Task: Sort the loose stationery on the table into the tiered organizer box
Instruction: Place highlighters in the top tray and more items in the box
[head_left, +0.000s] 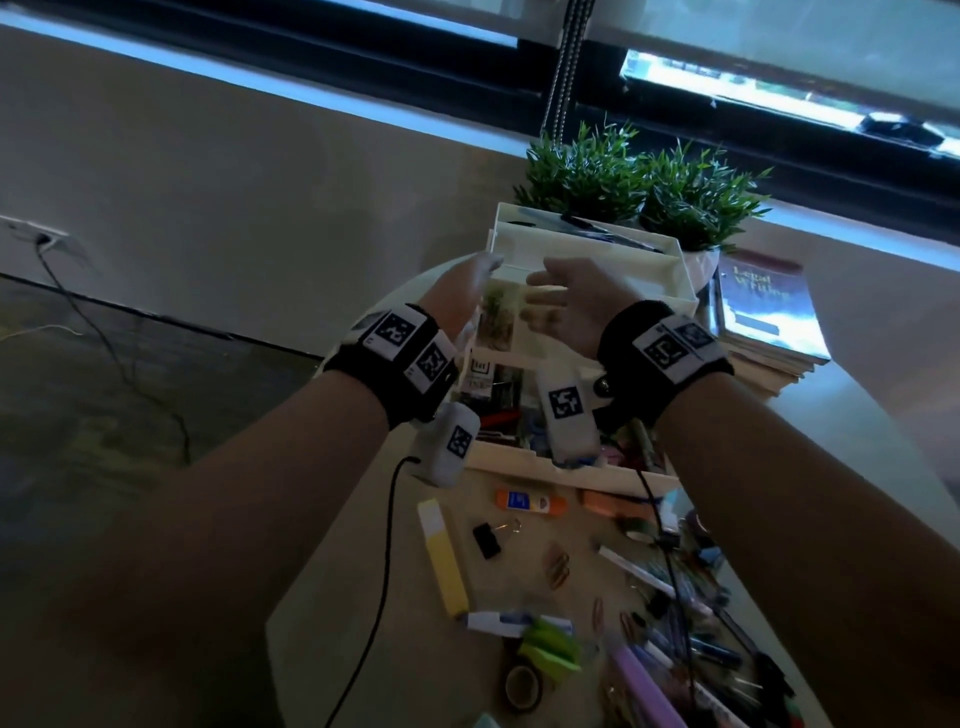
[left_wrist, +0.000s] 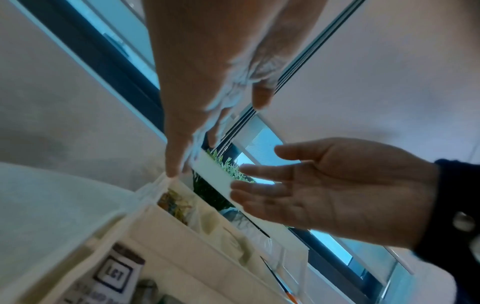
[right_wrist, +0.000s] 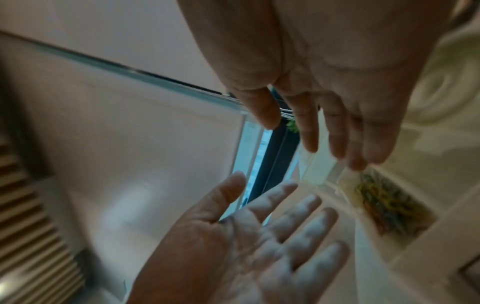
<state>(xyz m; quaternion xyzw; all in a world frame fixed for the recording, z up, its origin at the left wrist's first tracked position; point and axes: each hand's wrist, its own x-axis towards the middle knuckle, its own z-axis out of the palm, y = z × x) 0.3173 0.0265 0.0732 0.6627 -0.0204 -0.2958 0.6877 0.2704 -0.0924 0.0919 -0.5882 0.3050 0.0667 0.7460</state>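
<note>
1. Both hands hover over the white tiered organizer box (head_left: 670, 270), palms facing each other and holding nothing.
2. Left hand (head_left: 462, 296) has straight fingers; its fingertips (left_wrist: 172, 168) reach the box's left rim.
3. Right hand (head_left: 571, 306) is flat and relaxed, fingers spread, above the middle tier.
4. A compartment between the hands holds a tangle of rubber bands (right_wrist: 387, 205).
5. Loose stationery lies on the tabletop (head_left: 405, 649) in front of the box: a glue stick (head_left: 530, 502), a yellow eraser-like bar (head_left: 444, 558), a black binder clip (head_left: 487, 540), a tape roll (head_left: 524, 688) and a pile of pens (head_left: 691, 670).
6. Two potted plants (head_left: 639, 182) stand behind the box.
</note>
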